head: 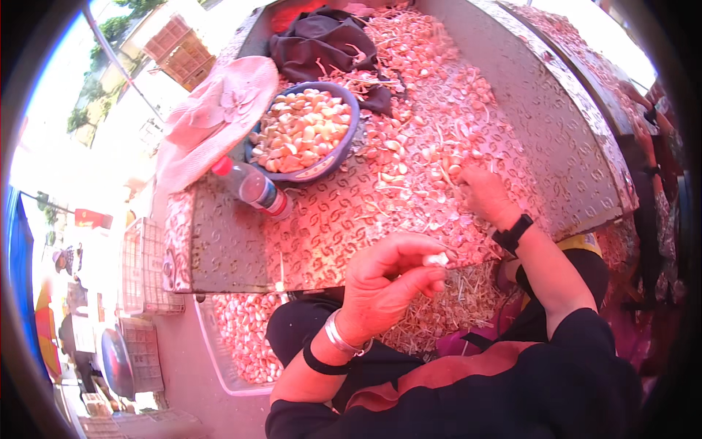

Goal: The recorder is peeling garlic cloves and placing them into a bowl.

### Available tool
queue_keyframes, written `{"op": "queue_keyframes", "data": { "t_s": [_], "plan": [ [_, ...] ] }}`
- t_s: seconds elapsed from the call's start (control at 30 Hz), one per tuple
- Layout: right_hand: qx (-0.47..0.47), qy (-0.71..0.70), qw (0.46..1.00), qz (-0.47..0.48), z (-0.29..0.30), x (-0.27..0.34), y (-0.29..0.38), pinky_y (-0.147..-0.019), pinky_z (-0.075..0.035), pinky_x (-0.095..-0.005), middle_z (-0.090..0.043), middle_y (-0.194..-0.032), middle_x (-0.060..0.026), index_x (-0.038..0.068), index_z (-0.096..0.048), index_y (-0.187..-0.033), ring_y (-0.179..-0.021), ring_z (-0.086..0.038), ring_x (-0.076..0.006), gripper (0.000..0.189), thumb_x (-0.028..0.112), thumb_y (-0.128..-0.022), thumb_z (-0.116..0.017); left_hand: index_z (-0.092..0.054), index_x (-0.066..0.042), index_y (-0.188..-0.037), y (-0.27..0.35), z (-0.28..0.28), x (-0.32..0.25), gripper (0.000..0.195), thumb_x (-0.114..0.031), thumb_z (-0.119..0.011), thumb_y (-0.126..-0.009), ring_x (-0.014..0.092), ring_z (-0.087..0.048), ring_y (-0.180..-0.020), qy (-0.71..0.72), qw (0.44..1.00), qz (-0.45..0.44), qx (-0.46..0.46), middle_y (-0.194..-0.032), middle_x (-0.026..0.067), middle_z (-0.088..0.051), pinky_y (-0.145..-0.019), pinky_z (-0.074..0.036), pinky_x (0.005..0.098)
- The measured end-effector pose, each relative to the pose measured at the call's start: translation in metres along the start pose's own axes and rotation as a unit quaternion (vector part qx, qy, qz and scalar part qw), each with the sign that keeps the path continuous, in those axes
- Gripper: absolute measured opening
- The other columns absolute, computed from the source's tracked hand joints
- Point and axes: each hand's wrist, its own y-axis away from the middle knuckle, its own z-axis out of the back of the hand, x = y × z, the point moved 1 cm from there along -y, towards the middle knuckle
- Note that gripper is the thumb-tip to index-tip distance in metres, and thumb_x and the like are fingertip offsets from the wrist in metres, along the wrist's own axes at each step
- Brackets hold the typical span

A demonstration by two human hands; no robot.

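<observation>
My left hand (384, 280) is raised over the table's front edge. A small whitish piece, perhaps garlic (436, 259), is pinched between its thumb and fingers. My right hand (487, 196) reaches down to loose garlic cloves and skins (444, 164) on the patterned metal table (323, 236). Its fingertips are partly hidden, so whether they grip anything is unclear. Beyond my left hand, a blue basin (355, 129) heaped with garlic cloves (307, 129) stands on the table.
Beside the basin are a plastic bottle (263, 192) with a red cap and a pink sun hat (219, 120). Dark cloth (323, 44) lies behind. Below left, a plastic crate (214, 351) holds cloves; dry stalks (455, 313) litter the ground. Another person's arms (647, 131) show at right.
</observation>
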Motion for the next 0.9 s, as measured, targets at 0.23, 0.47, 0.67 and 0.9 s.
{"op": "queue_keyframes", "data": {
  "t_s": [0.23,0.47,0.67,0.9],
  "plan": [
    [0.02,-0.34,0.928,-0.152,0.013,0.002,0.014,-0.06,-0.043,-0.0202,-0.054,-0.073,0.0022,0.002,-0.06,-0.089,-0.068,-0.051,-0.0045,0.014,-0.006,-0.078,-0.056,-0.061,0.006,-0.091,0.061,-0.018,-0.108,0.015,-0.003,-0.066,-0.08,0.022,-0.066,-0.072,-0.019,0.915,-0.334,0.225,-0.087,0.0121,-0.063,-0.06,-0.052,0.0266],
    [0.07,-0.389,0.915,-0.083,0.02,0.036,0.028,-0.062,-0.042,-0.0198,-0.055,-0.076,0.0023,0.0,-0.061,-0.087,-0.068,-0.049,-0.0047,0.016,-0.009,-0.074,-0.059,-0.061,0.008,-0.088,0.087,-0.053,-0.123,0.015,-0.007,-0.059,-0.088,0.022,-0.062,-0.056,0.04,0.872,-0.427,0.235,-0.078,0.0178,-0.063,-0.045,-0.049,0.0286],
    [0.015,-0.283,0.956,0.071,0.033,0.052,0.039,-0.065,-0.044,-0.0214,-0.056,-0.078,0.0005,-0.002,-0.06,-0.088,-0.074,-0.054,-0.0073,0.015,-0.009,-0.075,-0.059,-0.06,0.008,-0.086,0.096,-0.069,-0.126,0.015,-0.007,-0.055,-0.09,0.025,-0.062,-0.059,0.076,0.889,-0.408,0.191,-0.076,0.0174,-0.061,-0.049,-0.049,0.0292],
    [0.018,-0.368,0.929,-0.031,0.037,0.062,0.044,-0.066,-0.045,-0.0223,-0.058,-0.079,-0.0005,-0.002,-0.06,-0.09,-0.075,-0.056,-0.0088,0.011,-0.006,-0.079,-0.059,-0.059,0.008,-0.087,0.089,-0.069,-0.119,0.017,-0.008,-0.056,-0.09,0.027,-0.061,-0.061,0.109,0.883,-0.376,0.259,-0.078,0.0163,-0.06,-0.052,-0.048,0.0304]
  ]
}}
